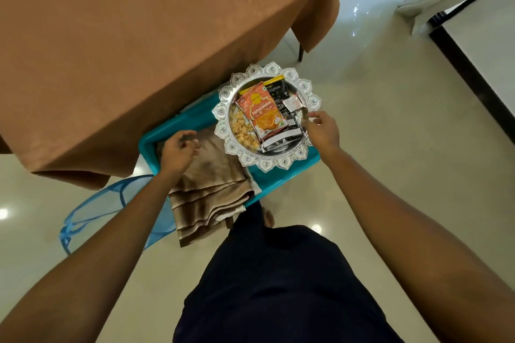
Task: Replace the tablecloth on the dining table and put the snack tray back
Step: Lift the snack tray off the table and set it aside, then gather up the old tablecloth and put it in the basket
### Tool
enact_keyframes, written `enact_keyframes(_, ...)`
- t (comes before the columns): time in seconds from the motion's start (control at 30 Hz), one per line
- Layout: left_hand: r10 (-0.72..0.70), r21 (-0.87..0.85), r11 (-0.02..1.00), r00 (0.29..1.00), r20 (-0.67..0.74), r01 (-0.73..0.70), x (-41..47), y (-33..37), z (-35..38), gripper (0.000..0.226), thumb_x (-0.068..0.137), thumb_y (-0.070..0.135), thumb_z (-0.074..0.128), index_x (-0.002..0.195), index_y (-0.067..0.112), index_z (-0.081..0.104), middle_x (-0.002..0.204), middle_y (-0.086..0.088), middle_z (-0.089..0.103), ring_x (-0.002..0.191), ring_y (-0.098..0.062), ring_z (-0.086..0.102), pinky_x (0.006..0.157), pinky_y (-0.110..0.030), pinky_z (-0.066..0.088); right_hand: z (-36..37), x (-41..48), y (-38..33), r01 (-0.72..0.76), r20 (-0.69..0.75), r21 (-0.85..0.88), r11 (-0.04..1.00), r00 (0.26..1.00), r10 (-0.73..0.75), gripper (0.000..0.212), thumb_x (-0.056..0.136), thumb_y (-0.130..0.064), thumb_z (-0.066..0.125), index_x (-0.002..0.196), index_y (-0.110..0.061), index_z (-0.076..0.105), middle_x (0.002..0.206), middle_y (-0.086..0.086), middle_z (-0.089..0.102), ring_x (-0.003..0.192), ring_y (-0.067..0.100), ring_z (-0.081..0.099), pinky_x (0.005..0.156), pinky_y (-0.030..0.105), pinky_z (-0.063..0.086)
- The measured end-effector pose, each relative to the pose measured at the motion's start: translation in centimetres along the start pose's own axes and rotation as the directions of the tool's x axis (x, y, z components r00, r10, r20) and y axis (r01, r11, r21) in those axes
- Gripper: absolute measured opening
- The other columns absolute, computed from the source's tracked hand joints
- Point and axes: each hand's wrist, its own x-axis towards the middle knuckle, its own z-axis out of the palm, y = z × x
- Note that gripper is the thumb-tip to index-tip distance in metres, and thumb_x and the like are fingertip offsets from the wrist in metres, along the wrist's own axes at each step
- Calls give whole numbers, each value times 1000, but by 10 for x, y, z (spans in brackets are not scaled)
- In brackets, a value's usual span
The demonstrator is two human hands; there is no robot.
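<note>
A brown tablecloth (133, 36) covers the dining table at the upper left. The silver scalloped snack tray (278, 164) sits on a teal chair (178, 122) beside the table, holding an orange snack packet (263, 113), black packets and a bag of small round crackers. My right hand (322, 129) is at the tray's right rim, fingers curled over the edge by the packets. My left hand (177, 150) hovers with loosely curled fingers over a folded striped brown cloth (211, 198) lying on the chair seat, left of the tray.
A blue mesh hamper (92, 211) stands on the glossy cream floor at the lower left. A dark table leg (300, 54) shows under the cloth's corner. Another cloth-covered table edge (446, 0) is at the upper right. My dark trousers fill the bottom centre.
</note>
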Motion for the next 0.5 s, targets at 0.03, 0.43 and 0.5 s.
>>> enact_keyframes(0.03,15,13,1000,1000,-11,-15,-8,-5,-10,19,98,-6,53,112,6,57,88,-11,60,70,-17,59,53,-11,49,2,-11,-1,10,41,41,999,999,-12,21,90,-23,71,111,-21,69,110,0,67,98,19,65,84,33,51)
enact_keyframes(0.43,120,408,909,991,-53,-88,-161,-94,-128,23,92,8,59,103,26,68,82,-2,72,76,-22,71,78,-35,56,104,-159,26,188,549,14,982,819,-165,8,90,-22,70,86,-27,67,81,-3,70,76,17,67,82,38,56)
enact_keyframes(0.5,134,432,896,990,-46,-101,-182,-105,-149,19,89,18,59,102,28,68,82,0,72,76,-20,71,80,-38,57,128,-183,26,222,573,15,975,797,-190,9,88,-22,71,84,-29,68,81,-2,71,79,18,69,86,41,59)
